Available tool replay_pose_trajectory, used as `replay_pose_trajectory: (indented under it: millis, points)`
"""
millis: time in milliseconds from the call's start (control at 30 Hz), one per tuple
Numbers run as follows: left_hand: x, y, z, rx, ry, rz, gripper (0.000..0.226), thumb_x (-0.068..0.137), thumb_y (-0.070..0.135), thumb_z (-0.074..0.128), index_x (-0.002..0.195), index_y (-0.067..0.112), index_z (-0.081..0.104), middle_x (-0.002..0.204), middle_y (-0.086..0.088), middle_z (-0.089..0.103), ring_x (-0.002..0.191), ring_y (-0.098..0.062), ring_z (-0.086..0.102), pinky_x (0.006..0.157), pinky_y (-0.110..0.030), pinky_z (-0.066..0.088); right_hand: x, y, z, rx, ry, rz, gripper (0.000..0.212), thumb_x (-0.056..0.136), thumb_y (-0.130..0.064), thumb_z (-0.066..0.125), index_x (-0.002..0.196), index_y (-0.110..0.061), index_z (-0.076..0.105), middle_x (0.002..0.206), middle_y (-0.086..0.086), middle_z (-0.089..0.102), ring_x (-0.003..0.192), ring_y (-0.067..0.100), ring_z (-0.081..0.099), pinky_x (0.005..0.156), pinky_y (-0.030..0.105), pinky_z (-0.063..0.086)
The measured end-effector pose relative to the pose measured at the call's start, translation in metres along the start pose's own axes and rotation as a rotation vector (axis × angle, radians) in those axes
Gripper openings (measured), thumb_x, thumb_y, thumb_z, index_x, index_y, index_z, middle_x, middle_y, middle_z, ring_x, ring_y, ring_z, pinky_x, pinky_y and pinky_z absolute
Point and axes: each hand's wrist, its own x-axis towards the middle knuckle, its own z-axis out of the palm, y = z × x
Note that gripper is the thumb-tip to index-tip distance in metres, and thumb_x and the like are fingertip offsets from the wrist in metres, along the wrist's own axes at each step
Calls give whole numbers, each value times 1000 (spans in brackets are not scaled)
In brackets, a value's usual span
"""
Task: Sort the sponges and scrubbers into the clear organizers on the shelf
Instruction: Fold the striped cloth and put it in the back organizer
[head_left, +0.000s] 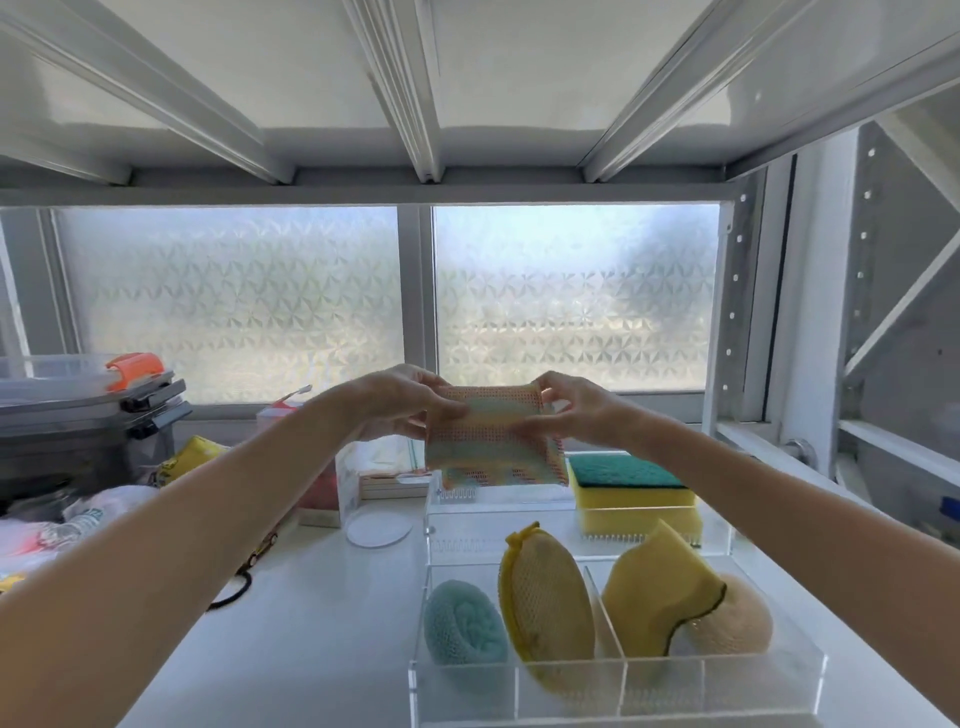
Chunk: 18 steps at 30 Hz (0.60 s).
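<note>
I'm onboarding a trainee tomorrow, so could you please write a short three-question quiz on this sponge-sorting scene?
1. True or false: both hands hold the mesh sponge.
2. Which item shares the near organizer's left compartment with the teal scrubber? A) green-topped sponge B) oval yellow mesh scrubber C) orange clip
3. Fill in: the green-topped yellow sponge sits in the ___ organizer.

Key:
1. True: left hand and right hand grip its upper corners.
2. B, the oval yellow mesh scrubber.
3. Far.

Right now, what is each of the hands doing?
Left hand: closed on the pastel mesh-covered square sponge.
Right hand: closed on the same sponge.
</note>
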Motion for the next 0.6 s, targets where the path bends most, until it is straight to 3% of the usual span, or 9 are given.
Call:
replay_pose_trajectory:
  millis: [133,233,300,367,400,500,600]
  points:
    - [-3,-8,9,153,-79,-81,35,83,6,67,117,3,57,103,-7,63,97,-21,60,90,-35,52,3,1,-1,-78,-196,43,39,76,-20,79,108,-5,63,88,11,66,86,22,61,91,44,52]
    - [4,-25,17,235,-58,-29,23,80,10,72,102,5,64,98,-11,63,96,-23,61,92,-39,51,2,3,6,-272,-248,56,41,78,-27,76,112,-8,63,84,5,62,80,17,55,78,32,45]
    - [8,-32,19,260,-24,38,18,78,13,75,93,4,67,88,-10,64,85,-20,62,83,-32,54,1,2,9,-315,-246,37,40,81,-28,74,112,-7,64,83,2,60,77,15,53,75,27,41]
    - [9,-35,21,363,3,113,24,75,20,77,85,0,69,74,-5,61,70,-13,56,65,-19,49,1,0,7,-359,-232,37,37,81,-28,73,111,-7,65,80,-2,61,75,13,53,74,27,41]
    - [9,-36,23,456,15,152,32,74,28,78,80,-2,70,70,-5,59,67,-13,52,62,-21,45,1,-2,6,-398,-228,40,36,81,-29,73,109,-8,67,80,-4,62,75,12,53,74,27,42]
    - [10,-39,32,811,57,221,48,74,48,72,91,3,74,89,-9,65,79,-16,53,75,-32,44,2,-5,5,-492,-247,53,30,79,-31,73,96,-6,73,78,-1,61,71,12,51,69,29,39]
    - [3,-37,39,1003,71,273,42,80,48,66,105,15,73,112,-10,54,100,-21,51,91,-32,42,-3,-5,9,-570,-239,18,35,78,-33,73,106,-10,72,93,2,66,84,16,58,75,30,43]
